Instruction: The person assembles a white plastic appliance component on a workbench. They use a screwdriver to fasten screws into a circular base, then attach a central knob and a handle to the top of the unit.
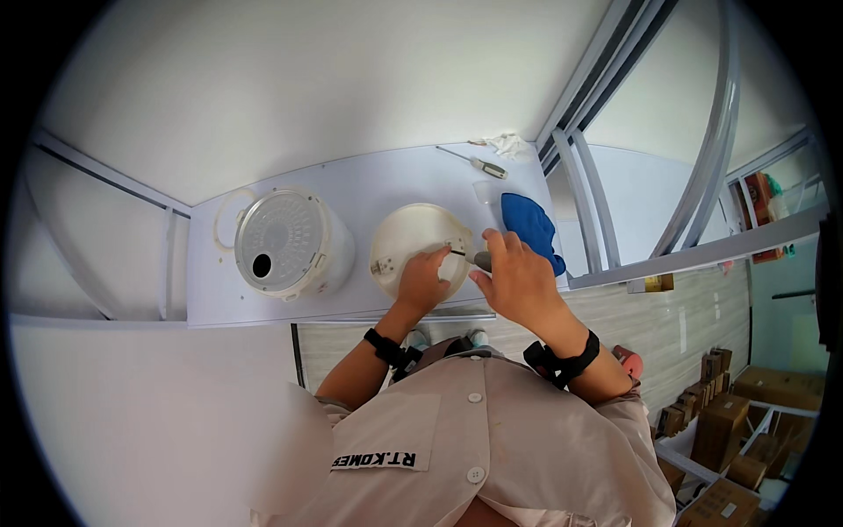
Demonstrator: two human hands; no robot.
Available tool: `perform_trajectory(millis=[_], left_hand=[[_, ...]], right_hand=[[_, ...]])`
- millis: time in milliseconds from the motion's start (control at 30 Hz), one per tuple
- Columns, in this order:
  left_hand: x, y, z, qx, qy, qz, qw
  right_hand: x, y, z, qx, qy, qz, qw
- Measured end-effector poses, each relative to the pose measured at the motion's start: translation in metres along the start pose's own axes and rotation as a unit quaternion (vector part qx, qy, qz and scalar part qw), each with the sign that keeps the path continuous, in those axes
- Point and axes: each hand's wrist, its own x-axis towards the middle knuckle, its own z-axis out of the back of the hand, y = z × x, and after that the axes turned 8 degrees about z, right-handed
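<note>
A white round shell (pixel 413 225), like a shallow bowl with small metal fittings inside its rim, rests on the table in front of me. My left hand (pixel 424 281) is closed over its near side, fingers reaching inside toward the right-hand fitting. In my right hand (pixel 520 283) is a screwdriver (pixel 482 261), its grey handle gripped and its dark shaft pointing left at that fitting. The shaft's tip lies near my left fingertips; whether it touches a screw is too small to tell. Left of the shell stands a white cylindrical appliance body (pixel 334 250) topped by a perforated metal plate (pixel 283 230).
Beyond my right hand are a blue cloth (pixel 529 230), a second screwdriver (pixel 488 168) and crumpled white tissue (pixel 509 146). A pale ring (pixel 221 220) lies behind the appliance body. Metal rails (pixel 702 250) border the table's right side. Cardboard boxes (pixel 722 423) stand lower right.
</note>
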Motion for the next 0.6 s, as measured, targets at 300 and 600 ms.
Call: perform_trajectory(millis=[300,600], left_hand=[[0.001,0.0,0.002,-0.004,-0.009,-0.021,1.0],[0.002,0.0,-0.003,-0.009,-0.032,-0.031,0.999]], right_hand=[[0.003,-0.004,-0.008,0.036,0.025,0.01,0.999],[-0.001,-0.002,-0.015,0.084,0.011,-0.09,0.992]])
